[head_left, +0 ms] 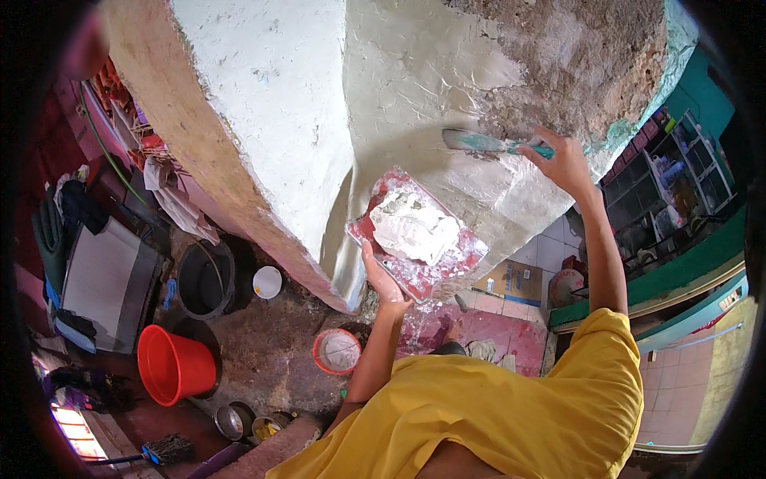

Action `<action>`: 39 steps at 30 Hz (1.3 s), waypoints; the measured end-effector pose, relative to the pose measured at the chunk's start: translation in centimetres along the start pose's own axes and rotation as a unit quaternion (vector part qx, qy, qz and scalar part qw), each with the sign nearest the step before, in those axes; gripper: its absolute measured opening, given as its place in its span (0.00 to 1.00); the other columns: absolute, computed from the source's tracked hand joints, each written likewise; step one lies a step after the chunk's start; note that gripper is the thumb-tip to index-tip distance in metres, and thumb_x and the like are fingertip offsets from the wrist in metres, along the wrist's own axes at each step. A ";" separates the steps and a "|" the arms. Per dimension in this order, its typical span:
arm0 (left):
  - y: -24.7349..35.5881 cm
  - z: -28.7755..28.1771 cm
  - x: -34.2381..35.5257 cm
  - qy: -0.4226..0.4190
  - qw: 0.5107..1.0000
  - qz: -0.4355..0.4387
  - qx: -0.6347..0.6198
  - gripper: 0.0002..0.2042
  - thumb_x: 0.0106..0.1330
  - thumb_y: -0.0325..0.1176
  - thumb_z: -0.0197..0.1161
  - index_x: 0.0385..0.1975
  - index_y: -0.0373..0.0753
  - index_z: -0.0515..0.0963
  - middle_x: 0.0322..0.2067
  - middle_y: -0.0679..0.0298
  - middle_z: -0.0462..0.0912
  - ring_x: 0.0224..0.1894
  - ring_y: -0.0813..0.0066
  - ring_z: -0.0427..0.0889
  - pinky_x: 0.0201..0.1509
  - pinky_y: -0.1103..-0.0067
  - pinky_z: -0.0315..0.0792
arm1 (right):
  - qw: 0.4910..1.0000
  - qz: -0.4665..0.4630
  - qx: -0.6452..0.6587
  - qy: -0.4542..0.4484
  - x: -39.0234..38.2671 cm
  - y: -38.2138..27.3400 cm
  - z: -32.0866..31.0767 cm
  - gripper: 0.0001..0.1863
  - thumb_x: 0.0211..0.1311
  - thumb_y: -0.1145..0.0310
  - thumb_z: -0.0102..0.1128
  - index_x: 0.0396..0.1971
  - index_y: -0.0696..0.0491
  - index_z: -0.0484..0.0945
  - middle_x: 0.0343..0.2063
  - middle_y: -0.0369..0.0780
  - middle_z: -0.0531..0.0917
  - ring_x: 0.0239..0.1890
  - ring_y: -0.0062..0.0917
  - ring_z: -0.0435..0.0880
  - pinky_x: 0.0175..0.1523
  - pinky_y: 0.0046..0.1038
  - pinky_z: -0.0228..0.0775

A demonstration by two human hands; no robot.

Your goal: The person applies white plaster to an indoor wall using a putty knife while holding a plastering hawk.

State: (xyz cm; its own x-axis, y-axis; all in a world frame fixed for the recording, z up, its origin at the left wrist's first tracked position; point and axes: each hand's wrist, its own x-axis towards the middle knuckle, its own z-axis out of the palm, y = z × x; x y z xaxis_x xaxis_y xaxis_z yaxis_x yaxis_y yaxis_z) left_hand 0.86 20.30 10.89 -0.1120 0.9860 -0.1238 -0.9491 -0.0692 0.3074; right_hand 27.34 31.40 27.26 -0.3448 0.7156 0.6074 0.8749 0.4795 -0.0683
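My left hand grips a red board from below and its left side; a thick white mound of paste sits on it. My right hand holds a putty knife with a teal handle, its wide blade at the wall just above the board, beside a patch of rough, bare brown plaster. The wall's surface around the blade is coated in pale, uneven skim, and a white face of it meets this part at a corner on the left.
A red bucket, black tub, white lid and small bucket stand on the floor below left, near metal pots and a leaning grey panel. Cardboard lies below the wall; a rack of dishes stands right.
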 end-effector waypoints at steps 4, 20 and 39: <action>-0.3 -0.4 0.2 0.004 1.000 0.014 0.004 0.32 0.68 0.57 0.43 0.62 0.38 0.61 0.57 0.56 0.68 0.57 0.58 0.70 0.61 0.64 0.65 | 0.999 0.021 -0.019 -0.014 -0.9 0.0 -1.8 0.20 0.52 0.57 0.69 0.37 0.57 0.80 0.24 0.47 0.83 0.24 0.41 0.82 0.30 0.32 0.71; -0.4 -1.3 0.6 0.002 1.000 -0.004 0.013 0.31 0.69 0.56 0.41 0.62 0.37 0.62 0.57 0.57 0.69 0.57 0.59 0.71 0.61 0.65 0.65 | 0.994 -0.086 -0.073 0.011 0.2 -0.5 -0.3 0.16 0.52 0.55 0.68 0.33 0.52 0.81 0.18 0.43 0.81 0.19 0.37 0.81 0.24 0.31 0.71; 0.3 0.2 -0.1 0.014 0.999 0.025 0.022 0.30 0.68 0.55 0.44 0.61 0.37 0.61 0.57 0.57 0.68 0.57 0.59 0.71 0.60 0.65 0.66 | 1.000 -0.027 0.000 0.015 -0.7 -0.9 1.3 0.17 0.51 0.55 0.70 0.32 0.54 0.81 0.17 0.44 0.80 0.19 0.40 0.80 0.25 0.32 0.71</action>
State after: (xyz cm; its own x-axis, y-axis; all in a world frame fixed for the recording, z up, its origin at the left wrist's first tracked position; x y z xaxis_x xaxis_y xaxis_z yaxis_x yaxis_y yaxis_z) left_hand 0.67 20.22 11.17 -0.1682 0.9768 -0.1326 -0.9279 -0.1115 0.3557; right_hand 26.39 31.11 25.90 -0.3818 0.6735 0.6330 0.8550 0.5175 -0.0349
